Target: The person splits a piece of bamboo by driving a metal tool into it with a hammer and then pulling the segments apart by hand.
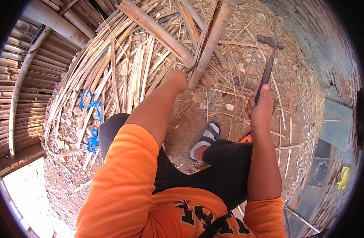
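Note:
My right hand point(262, 106) is wrapped round the handle of a ball-peen hammer point(270, 42), its head raised and pointing away from me. My left hand point(177, 81) is closed on a dark, narrow metal tool point(192, 68), whose grip is hidden in the fist. The tool's visible end meets a split bamboo pole point(214, 41) just beyond the hand. That pole is cracked open lengthwise, with a gap between its halves. Another length of bamboo point(160, 31) crosses behind it from the upper left.
Many split bamboo strips point(140, 73) lie in a heap at the left. Blue strapping point(92, 139) is beside my knee. A sandalled foot point(206, 137) rests on the dirt floor. A bamboo wall point(25, 85) stands left, a brick wall point(328, 43) right. Straw and stones litter the ground.

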Tool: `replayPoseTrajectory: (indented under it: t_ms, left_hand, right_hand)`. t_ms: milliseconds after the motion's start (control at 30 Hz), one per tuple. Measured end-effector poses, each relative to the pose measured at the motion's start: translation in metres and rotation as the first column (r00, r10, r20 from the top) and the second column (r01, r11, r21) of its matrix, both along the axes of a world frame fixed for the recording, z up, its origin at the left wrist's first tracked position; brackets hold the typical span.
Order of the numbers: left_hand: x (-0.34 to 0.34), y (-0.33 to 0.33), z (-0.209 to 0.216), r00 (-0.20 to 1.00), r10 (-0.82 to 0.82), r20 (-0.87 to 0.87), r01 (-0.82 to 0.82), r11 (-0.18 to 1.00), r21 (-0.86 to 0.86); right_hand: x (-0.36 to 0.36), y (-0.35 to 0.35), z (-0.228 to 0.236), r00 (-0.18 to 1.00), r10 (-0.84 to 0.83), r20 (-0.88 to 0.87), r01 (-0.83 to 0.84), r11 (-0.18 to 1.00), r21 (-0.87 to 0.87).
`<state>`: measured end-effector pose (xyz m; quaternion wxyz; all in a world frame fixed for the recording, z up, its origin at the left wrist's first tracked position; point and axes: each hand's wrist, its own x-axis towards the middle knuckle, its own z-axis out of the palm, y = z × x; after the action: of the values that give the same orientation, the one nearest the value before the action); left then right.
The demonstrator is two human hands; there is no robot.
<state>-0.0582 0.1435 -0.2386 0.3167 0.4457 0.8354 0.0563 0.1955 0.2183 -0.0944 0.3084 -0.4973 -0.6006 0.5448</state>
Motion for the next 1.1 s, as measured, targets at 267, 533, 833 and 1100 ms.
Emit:
replayPoseTrajectory:
  t_ms: [267,533,833,1100]
  left_hand:
    - [0.006,-0.009,0.023,1.000,0.024,0.020,-0.022,0.993,-0.117]
    - [0.011,-0.014,0.005,1.000,-0.026,0.013,0.027,0.994,-0.102]
    - [0.006,-0.020,-0.012,0.976,0.176,0.124,-0.161,0.979,-0.124]
    - [0.000,-0.038,0.010,0.979,0.175,0.104,-0.157,0.975,-0.160]
  right_hand:
    - [-0.030,-0.024,-0.036,0.964,0.238,0.117,-0.254,0.954,0.158]
    - [-0.041,-0.025,-0.118,0.663,0.196,0.722,-0.374,0.923,0.093]
    - [-0.032,-0.028,-0.133,0.706,0.312,0.636,-0.494,0.860,0.127]
    - [-0.054,-0.040,-0.090,0.783,0.335,0.523,-0.477,0.864,0.160]
